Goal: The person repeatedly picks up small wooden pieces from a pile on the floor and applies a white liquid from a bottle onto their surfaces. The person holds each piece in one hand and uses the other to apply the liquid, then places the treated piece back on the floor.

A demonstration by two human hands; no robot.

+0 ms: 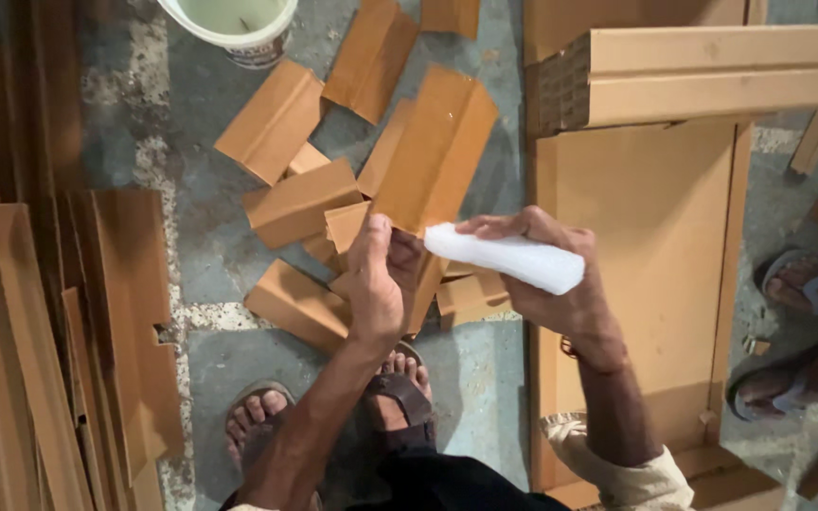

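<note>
Closest to the camera are the person's own two feet (pixel 333 412) in brown sandals, standing on the grey floor (pixel 205 255). Just above them, the left hand (pixel 376 284) holds up a bent cardboard piece (pixel 433 151). Its thumb presses on the front of the lower end and the other fingers are curled behind, so the hand is clamped tight on the piece. The piece is folded along its length like a little roof, and it tilts up and to the right. The right hand (pixel 546 274) is just beside it. This hand is wrapped around a white bundle (pixel 508 257), maybe a rag or a sponge, with the fingers closed on it. The front tip of the white bundle touches the lower part of the cardboard piece, near the left thumb. To the right, a large flat cardboard sheet (pixel 655 255) lies on the floor, with a long folded cardboard strip (pixel 712 76) resting across its top. At the right edge are another person's feet (pixel 797 331) in sandals. On the left side is a stack of long cardboard strips (pixel 40 350). Behind the hands, more short bent cardboard pieces (pixel 295 203) lie scattered on the floor. Farthest away, at the top, stands a white bucket (pixel 234 28).
</note>
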